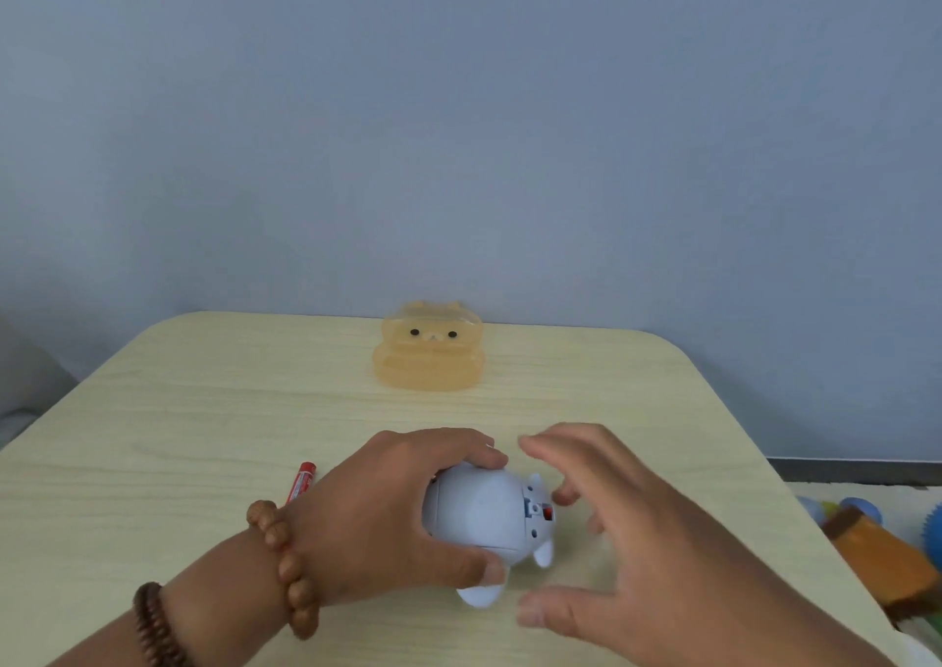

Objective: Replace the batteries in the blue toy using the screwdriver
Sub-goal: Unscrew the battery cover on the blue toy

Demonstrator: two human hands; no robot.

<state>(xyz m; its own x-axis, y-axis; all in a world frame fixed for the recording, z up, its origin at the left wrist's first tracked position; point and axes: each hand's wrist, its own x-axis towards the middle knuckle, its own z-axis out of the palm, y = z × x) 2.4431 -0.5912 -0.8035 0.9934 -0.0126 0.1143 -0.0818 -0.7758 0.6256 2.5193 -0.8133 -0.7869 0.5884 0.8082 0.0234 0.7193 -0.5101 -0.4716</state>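
The blue toy (484, 513), a pale blue rounded animal figure, lies on its side on the light wood table (204, 401), its feet pointing right and a small red part showing between them. My left hand (387, 513) grips the toy's body from the left, fingers over the top and thumb below. My right hand (617, 529) hovers just right of the toy with fingers spread, not touching it. A red cylindrical item with white print (302, 483) lies on the table behind my left wrist, partly hidden; I cannot tell whether it is a battery or the screwdriver's handle.
A translucent orange bear-shaped box (428, 348) stands at the table's far edge against the blue-grey wall. Off the table's right edge, lower down, sit coloured toys, among them an orange and brown block (882, 559). Bead bracelets circle my left wrist.
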